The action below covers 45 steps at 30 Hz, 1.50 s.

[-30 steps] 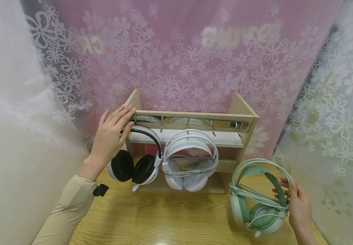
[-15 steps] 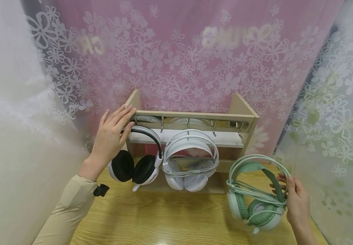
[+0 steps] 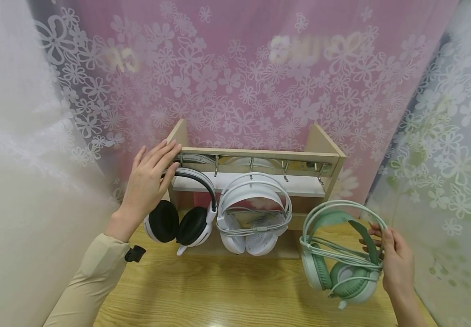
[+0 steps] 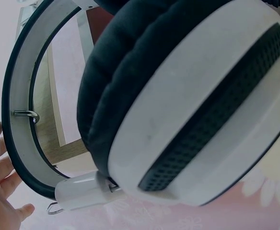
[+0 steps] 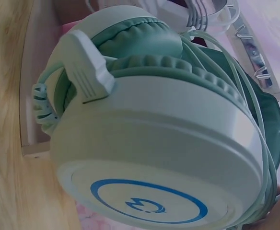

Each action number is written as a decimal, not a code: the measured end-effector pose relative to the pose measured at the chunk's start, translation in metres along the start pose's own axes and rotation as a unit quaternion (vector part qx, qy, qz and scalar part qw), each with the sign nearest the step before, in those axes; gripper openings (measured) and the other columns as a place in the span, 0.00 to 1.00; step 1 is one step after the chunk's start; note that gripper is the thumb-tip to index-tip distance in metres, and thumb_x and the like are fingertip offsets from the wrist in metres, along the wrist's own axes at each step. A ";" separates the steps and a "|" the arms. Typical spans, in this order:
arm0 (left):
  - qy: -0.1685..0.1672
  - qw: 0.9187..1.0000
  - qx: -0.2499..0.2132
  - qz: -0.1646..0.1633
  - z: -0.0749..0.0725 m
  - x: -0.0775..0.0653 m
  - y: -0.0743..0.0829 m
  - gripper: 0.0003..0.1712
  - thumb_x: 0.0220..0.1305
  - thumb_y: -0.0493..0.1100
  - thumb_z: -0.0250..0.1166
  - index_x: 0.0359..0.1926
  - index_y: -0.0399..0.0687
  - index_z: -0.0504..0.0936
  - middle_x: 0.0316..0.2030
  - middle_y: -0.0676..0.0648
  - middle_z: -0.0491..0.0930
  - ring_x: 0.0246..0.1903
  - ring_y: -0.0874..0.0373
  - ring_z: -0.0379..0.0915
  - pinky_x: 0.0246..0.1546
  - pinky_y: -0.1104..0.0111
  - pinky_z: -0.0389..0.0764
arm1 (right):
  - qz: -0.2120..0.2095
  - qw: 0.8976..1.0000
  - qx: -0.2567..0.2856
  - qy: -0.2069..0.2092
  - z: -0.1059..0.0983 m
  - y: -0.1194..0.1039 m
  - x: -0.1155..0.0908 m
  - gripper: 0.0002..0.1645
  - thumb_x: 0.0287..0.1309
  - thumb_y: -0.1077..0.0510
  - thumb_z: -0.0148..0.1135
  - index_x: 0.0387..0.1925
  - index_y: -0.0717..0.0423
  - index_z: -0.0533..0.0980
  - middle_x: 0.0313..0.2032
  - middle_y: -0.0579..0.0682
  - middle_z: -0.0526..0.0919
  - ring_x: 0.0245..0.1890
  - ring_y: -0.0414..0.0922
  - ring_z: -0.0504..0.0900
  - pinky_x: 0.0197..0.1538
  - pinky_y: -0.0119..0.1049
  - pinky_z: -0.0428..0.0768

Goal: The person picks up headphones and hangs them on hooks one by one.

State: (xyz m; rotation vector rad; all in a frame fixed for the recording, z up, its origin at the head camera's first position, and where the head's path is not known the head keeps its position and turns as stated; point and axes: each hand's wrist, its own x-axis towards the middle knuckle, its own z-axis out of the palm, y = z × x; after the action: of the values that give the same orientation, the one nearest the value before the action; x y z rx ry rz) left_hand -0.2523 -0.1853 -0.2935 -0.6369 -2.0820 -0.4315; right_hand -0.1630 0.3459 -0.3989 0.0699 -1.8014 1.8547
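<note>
My left hand (image 3: pixel 147 181) lies with extended fingers on the top left corner of the wooden rack (image 3: pixel 260 152). Just below it, black-and-white headphones (image 3: pixel 192 225) hang from a hook; the left wrist view shows their ear cup (image 4: pixel 178 110) up close. White headphones (image 3: pixel 260 243) with a wrapped cable hang beside them. At the right, my right hand (image 3: pixel 399 263) grips the side of the headband of green headphones (image 3: pixel 347 278), held off the rack with their cable wound across the band. In the right wrist view their round cup (image 5: pixel 159 139) covers most of the hand.
More metal hooks (image 3: pixel 286 172) line the rack's front rail, right of the white headphones. A white shelf (image 3: pixel 305 186) sits behind them. The rack stands on a wood-grain table (image 3: pixel 219 286), with a pink floral curtain (image 3: pixel 235 81) behind and pale curtains at both sides.
My right hand has raised the green headphones slightly and brought them a little left, closer to the rack. The left hand and the hanging headphones have stayed in place.
</note>
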 end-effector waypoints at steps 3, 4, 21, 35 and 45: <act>0.001 1.000 0.001 0.000 0.000 0.000 0.000 0.28 0.73 0.45 0.62 0.71 0.49 0.74 0.69 0.45 0.72 0.72 0.48 0.62 0.76 0.44 0.49 | 0.000 1.000 -0.005 -0.005 0.003 -0.004 0.000 0.19 0.76 0.51 0.50 0.51 0.60 0.79 0.38 0.40 0.85 0.32 0.36 0.88 0.33 0.27 0.85; 0.001 1.000 0.001 0.000 0.000 0.000 0.000 0.28 0.73 0.45 0.62 0.71 0.49 0.74 0.69 0.45 0.72 0.72 0.48 0.62 0.75 0.43 0.49 | -0.001 1.000 -0.010 -0.007 0.004 -0.005 0.000 0.18 0.76 0.51 0.50 0.51 0.59 0.79 0.38 0.41 0.85 0.33 0.36 0.88 0.33 0.27 0.85; 0.001 1.000 -0.001 0.000 0.001 0.000 -0.001 0.27 0.72 0.44 0.62 0.70 0.48 0.74 0.69 0.44 0.73 0.72 0.47 0.62 0.76 0.44 0.48 | -0.030 0.999 -0.019 -0.018 0.016 -0.026 0.005 0.17 0.77 0.52 0.49 0.52 0.57 0.79 0.40 0.42 0.85 0.35 0.37 0.88 0.36 0.26 0.84; -0.001 1.000 -0.001 0.000 -0.001 0.001 -0.001 0.27 0.73 0.45 0.62 0.71 0.48 0.74 0.69 0.44 0.72 0.73 0.48 0.62 0.76 0.44 0.48 | -0.046 0.999 0.002 -0.009 0.026 -0.041 0.009 0.18 0.77 0.53 0.49 0.51 0.62 0.79 0.39 0.46 0.85 0.34 0.38 0.88 0.36 0.27 0.85; 0.001 1.000 -0.001 0.001 0.000 0.000 -0.001 0.27 0.72 0.44 0.63 0.70 0.48 0.74 0.69 0.45 0.73 0.72 0.47 0.62 0.76 0.44 0.48 | -0.049 0.998 0.045 0.003 0.030 -0.049 0.014 0.19 0.76 0.55 0.50 0.50 0.66 0.78 0.38 0.49 0.85 0.34 0.40 0.88 0.37 0.29 0.86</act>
State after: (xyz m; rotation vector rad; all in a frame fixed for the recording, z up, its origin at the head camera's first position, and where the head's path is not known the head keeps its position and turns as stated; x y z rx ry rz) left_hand -0.2524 -0.1859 -0.2934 -0.6383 -2.0787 -0.4329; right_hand -0.1648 0.3202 -0.3456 0.1839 -1.6788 1.8643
